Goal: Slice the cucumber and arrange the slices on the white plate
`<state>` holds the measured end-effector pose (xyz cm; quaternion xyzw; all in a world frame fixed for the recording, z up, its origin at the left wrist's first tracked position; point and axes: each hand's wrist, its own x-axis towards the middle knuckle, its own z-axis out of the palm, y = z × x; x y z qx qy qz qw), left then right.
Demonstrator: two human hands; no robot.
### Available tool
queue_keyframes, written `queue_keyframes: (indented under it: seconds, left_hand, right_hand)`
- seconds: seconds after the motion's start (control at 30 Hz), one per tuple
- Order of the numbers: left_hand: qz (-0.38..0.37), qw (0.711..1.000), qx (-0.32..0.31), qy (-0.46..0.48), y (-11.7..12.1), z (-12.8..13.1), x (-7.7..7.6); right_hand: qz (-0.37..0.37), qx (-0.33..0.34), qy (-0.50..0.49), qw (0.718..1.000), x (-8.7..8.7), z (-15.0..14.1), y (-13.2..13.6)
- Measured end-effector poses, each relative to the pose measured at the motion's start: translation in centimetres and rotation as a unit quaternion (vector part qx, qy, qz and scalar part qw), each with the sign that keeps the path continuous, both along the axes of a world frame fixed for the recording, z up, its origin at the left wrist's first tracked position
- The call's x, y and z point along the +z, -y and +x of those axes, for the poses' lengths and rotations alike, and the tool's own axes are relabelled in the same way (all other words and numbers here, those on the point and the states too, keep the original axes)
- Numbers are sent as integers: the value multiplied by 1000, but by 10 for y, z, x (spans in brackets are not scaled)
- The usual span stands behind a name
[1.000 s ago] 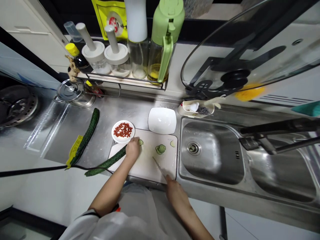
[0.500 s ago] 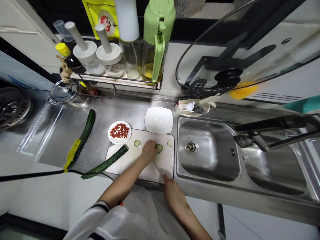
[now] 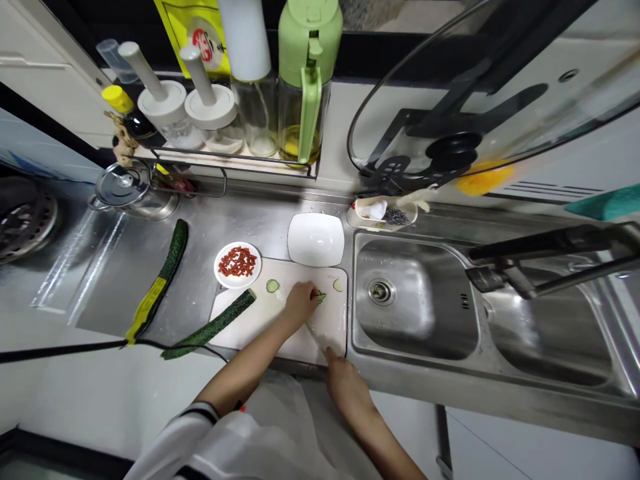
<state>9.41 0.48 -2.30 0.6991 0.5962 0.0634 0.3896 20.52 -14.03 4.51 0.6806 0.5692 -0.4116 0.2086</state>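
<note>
My left hand (image 3: 301, 303) is closed on a few cucumber slices (image 3: 321, 297) over the white cutting board (image 3: 280, 333). The slices show edge-on at my fingertips. In my right hand (image 3: 346, 383), at the board's front edge, is the handle of a knife (image 3: 316, 337). Its blade lies low over the board and points toward my left hand. One loose cucumber slice (image 3: 273, 286) rests left of my left hand, and a paler end piece (image 3: 338, 285) lies at the right. A cut cucumber (image 3: 220, 325) leans across the board's left side.
A white bowl (image 3: 315, 241) and a plate of red berries (image 3: 219, 269) stand behind the board. Farther left are a whole cucumber (image 3: 175, 250) with yellow tape and a lidded pot (image 3: 150, 200). The double sink (image 3: 420, 293) borders the right. A black cable (image 3: 75, 349) crosses at left.
The slices under my left fingers lay flat before and now stand on edge in the grip. The right hand and knife have barely moved; the whole view has shifted slightly.
</note>
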Motion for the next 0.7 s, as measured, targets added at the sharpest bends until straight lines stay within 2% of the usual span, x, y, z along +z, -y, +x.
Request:
queue_keyframes:
  seconds: [0.13, 0.3, 0.5, 0.6, 0.7]
  left_hand:
    - [13, 999, 17, 27, 2, -10, 5]
    - [16, 994, 53, 98, 4, -37, 7]
    - [-71, 984, 69, 147, 11, -68, -1]
    - [-99, 982, 80, 140, 14, -74, -3]
    - [-85, 988, 73, 101, 17, -76, -2]
  right_hand:
    - [-11, 3, -2, 1000, 4, 1, -3]
    - [-10, -3, -17, 1000, 11, 5, -9]
    - [-14, -6, -18, 1000, 18, 12, -8]
    - [-12, -7, -15, 1000, 19, 15, -6]
    - [-8, -4, -13, 1000, 21, 13, -6]
